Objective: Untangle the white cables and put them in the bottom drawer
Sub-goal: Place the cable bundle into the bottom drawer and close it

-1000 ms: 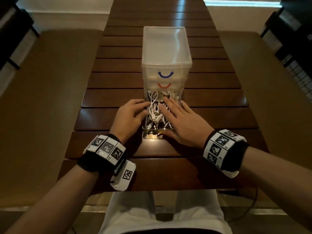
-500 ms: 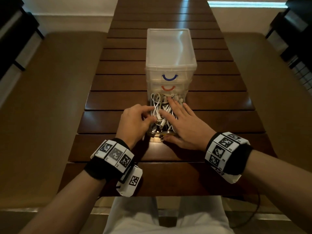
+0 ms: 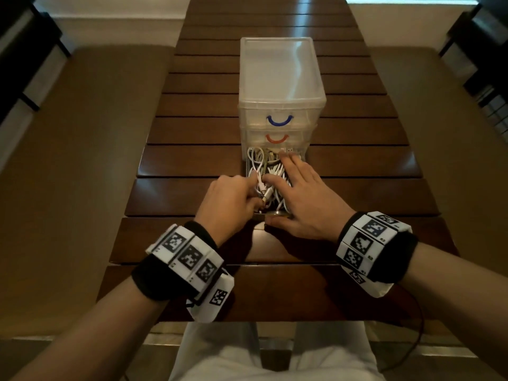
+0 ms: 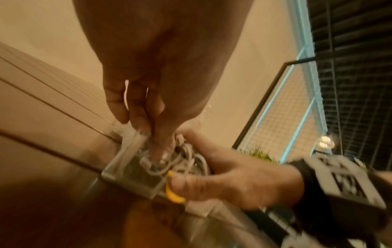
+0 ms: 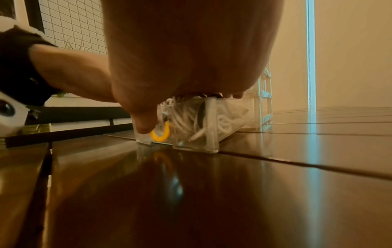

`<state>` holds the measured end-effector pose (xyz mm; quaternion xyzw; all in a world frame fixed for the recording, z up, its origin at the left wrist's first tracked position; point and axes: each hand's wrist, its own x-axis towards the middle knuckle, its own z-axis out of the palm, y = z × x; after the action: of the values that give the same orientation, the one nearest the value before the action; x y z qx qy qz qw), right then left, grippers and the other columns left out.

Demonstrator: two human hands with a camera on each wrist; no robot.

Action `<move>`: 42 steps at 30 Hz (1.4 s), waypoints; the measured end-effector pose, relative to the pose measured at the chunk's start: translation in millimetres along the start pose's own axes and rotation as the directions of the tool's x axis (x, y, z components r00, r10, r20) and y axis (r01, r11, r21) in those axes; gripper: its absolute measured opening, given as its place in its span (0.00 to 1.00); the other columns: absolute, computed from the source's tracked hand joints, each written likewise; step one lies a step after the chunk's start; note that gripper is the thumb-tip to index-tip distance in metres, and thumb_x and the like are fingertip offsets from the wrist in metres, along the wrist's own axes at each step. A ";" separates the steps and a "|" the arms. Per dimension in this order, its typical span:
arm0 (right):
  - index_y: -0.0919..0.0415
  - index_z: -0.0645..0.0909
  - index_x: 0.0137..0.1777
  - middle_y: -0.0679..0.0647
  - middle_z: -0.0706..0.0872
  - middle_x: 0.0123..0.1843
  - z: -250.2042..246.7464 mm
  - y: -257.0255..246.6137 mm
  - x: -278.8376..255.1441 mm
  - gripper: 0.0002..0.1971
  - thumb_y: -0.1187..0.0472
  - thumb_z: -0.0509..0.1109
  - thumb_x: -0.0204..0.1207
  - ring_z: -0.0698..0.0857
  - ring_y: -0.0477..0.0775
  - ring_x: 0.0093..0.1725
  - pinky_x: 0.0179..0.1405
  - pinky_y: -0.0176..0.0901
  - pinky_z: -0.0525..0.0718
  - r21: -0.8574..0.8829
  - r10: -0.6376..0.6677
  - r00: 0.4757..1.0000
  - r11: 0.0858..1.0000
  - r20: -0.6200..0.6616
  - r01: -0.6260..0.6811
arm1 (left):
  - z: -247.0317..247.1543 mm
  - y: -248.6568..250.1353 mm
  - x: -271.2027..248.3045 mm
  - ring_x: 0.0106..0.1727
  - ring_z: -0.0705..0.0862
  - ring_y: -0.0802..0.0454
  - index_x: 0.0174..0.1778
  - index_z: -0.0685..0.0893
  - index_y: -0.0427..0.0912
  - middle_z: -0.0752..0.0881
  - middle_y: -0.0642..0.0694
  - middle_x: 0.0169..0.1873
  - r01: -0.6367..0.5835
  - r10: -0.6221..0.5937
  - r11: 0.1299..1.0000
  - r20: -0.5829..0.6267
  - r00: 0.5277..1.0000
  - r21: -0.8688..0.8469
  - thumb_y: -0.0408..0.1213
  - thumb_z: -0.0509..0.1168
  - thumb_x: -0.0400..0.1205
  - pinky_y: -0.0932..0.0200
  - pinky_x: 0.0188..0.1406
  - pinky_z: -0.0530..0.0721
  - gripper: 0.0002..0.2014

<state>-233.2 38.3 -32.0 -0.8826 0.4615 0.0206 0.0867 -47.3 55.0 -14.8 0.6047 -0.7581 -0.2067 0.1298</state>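
A clear plastic drawer unit [image 3: 280,78] stands on the slatted wooden table [image 3: 192,160]. Its bottom drawer [image 3: 275,214] is pulled out toward me and is full of white cables [image 3: 264,160]. My left hand [image 3: 247,193] is at the drawer's left side. Its fingers curl down into the pile and pinch a cable near a connector [image 4: 146,161]. My right hand [image 3: 299,188] lies flat on top of the cables [image 5: 186,120], its fingers straight. The right thumb [image 5: 144,124] rests against the drawer front beside the yellow handle [image 5: 161,135].
Above the open drawer, the two other drawers are closed, one with a blue handle [image 3: 279,121] and one with a red handle [image 3: 277,138]. Brown benches [image 3: 82,160] run along both sides of the table. The near table edge is just below my wrists.
My left fingers have curled from the drawer's left edge into the cables. My right hand has slid a little farther over the pile toward the unit.
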 end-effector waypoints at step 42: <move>0.28 0.53 0.82 0.42 0.40 0.88 -6.0 60.7 -3.6 0.58 0.50 0.88 0.58 0.48 0.40 0.83 0.82 0.44 0.56 0.652 0.041 0.997 0.754 0.071 -0.078 | -29.5 -33.6 84.4 0.54 0.84 0.57 0.69 0.77 0.50 0.85 0.56 0.52 0.008 -0.053 0.924 -0.106 0.993 -0.383 0.50 0.66 0.83 0.57 0.55 0.82 0.19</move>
<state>-285.2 6.3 -33.8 -0.7808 0.4650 -0.1160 0.4009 -24.9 -37.7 -9.1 0.5905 -0.6851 -0.3172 0.2850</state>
